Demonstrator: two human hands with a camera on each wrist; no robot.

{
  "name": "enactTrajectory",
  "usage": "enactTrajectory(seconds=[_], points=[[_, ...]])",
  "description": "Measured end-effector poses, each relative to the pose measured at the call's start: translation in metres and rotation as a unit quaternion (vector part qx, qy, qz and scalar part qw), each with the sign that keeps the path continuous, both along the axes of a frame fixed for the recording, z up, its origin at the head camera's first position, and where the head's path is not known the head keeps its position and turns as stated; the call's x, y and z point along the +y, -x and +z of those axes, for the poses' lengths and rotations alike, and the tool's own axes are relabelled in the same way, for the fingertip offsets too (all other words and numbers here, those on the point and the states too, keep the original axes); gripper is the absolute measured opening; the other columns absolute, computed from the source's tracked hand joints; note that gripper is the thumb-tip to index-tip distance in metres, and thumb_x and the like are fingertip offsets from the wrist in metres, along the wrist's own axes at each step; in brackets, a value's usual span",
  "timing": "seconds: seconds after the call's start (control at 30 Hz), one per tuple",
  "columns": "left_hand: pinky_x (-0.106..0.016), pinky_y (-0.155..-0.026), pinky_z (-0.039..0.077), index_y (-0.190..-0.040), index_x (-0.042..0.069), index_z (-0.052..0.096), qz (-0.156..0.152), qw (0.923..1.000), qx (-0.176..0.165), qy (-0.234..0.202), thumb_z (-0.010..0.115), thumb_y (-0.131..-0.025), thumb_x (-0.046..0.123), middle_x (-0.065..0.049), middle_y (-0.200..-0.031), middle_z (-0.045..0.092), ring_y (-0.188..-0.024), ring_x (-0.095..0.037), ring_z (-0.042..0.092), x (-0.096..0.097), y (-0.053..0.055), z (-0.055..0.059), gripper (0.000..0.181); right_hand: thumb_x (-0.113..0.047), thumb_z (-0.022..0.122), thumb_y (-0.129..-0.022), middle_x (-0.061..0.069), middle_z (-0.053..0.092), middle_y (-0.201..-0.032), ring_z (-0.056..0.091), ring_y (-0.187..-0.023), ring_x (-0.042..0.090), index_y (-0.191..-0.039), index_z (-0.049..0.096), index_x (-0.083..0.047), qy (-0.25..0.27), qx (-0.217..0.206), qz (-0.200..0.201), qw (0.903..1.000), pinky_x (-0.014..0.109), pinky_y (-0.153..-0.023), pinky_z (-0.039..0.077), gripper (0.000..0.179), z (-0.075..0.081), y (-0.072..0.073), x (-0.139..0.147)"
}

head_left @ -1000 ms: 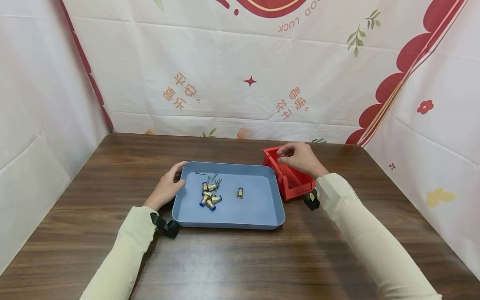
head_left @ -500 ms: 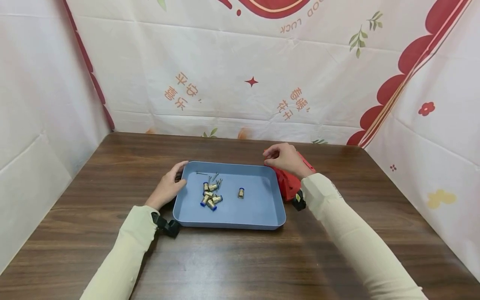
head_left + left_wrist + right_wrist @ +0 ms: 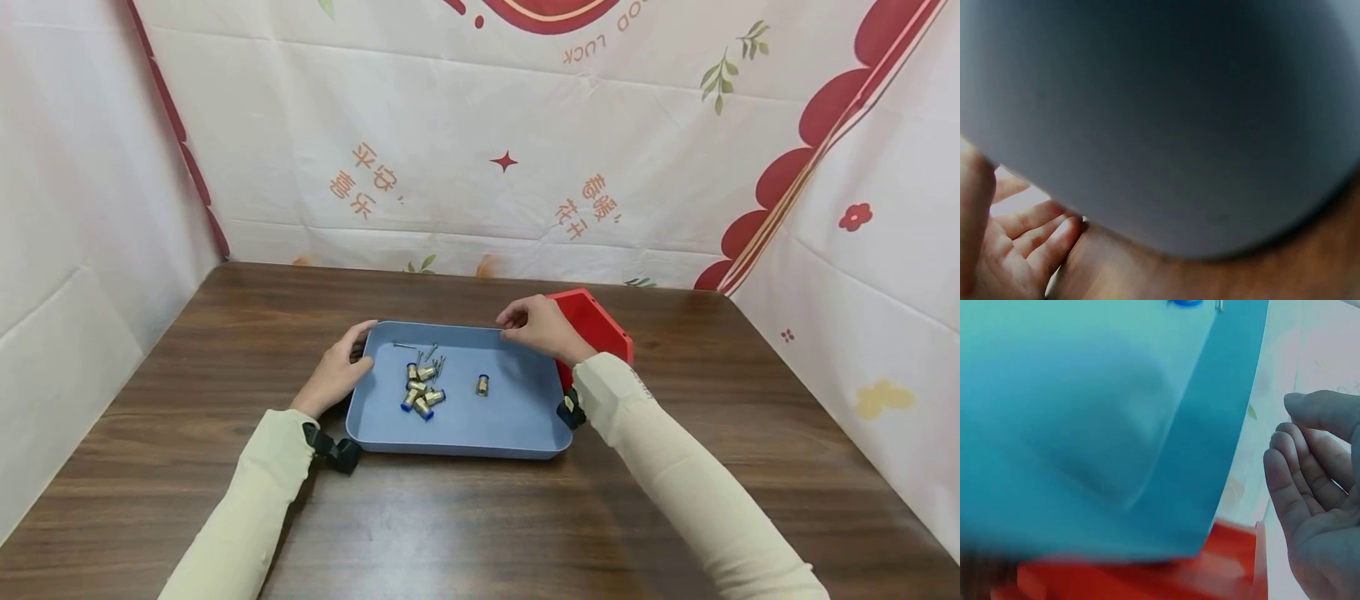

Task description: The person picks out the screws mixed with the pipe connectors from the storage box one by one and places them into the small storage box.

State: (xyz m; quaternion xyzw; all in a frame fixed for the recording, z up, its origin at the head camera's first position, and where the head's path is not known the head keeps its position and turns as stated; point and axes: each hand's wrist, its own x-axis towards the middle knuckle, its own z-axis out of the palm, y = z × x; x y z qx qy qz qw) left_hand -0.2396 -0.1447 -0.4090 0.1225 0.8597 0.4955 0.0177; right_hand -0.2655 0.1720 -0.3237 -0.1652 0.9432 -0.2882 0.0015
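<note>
My left hand (image 3: 335, 377) grips the left rim of a blue-grey tray (image 3: 517, 417), thumb over the edge and fingers along the outer wall. In the left wrist view the tray's wall (image 3: 1147, 156) covers most of the picture, with the fingers (image 3: 1035, 240) beside it. Above the tray's back right part hovers my right hand (image 3: 543, 325), fingers loosely bent; the right wrist view shows nothing between thumb and fingers (image 3: 1285, 475). Several brass push-in fittings (image 3: 423, 408) with blue collars lie in a cluster on the tray's left, near several thin screws (image 3: 431, 352). One brass fitting (image 3: 482, 385) lies apart.
A red parts bin (image 3: 592, 325) stands against the tray's right side, partly hidden by the right hand and wrist. Both are on a brown wooden table (image 3: 450, 525). A printed white cloth (image 3: 450, 108) hangs behind and at the sides.
My right hand has moved left from over the red bin to above the tray's back right part. The left hand, tray and fittings stay in place.
</note>
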Motion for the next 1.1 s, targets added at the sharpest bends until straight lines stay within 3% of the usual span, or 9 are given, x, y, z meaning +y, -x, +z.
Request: enactTrajectory(seconds=[0.33,0.7,1.1], points=[[-0.055,-0.104,0.037,-0.15,0.013,0.027,-0.002,1.0,-0.007,-0.001,0.044,-0.093,0.01,-0.023,-0.145,0.038,-0.129,-0.039,0.043,-0.001,0.0,-0.002,0.06,-0.01,0.074,-0.08,0.009,0.072,-0.093,0.062,-0.075,0.016,-0.103,0.073,-0.001,0.006,-0.017,0.049,0.9987,0.027,-0.074,0.056,0.025,-0.015,-0.003,-0.026],[-0.054,-0.104,0.037,-0.15,0.012,0.028,0.001,1.0,-0.007,-0.001,0.044,-0.093,0.01,-0.022,-0.145,0.039,-0.129,-0.038,0.043,-0.001,0.001,0.001,0.06,-0.006,0.071,-0.082,0.008,0.072,-0.087,0.061,-0.07,0.01,-0.094,0.075,-0.001,0.016,-0.029,0.114,0.9929,0.022,-0.068,0.054,0.014,-0.024,-0.007,-0.054],[-0.055,-0.104,0.037,-0.15,0.012,0.028,-0.001,1.0,-0.008,-0.005,0.044,-0.093,0.01,-0.022,-0.145,0.039,-0.129,-0.038,0.043,-0.002,0.002,0.001,0.06,-0.006,0.073,-0.081,0.004,0.072,-0.088,0.06,-0.07,0.007,-0.091,0.075,-0.006,0.015,-0.071,0.14,0.9875,0.019,-0.067,0.053,0.011,-0.035,-0.011,-0.076]])
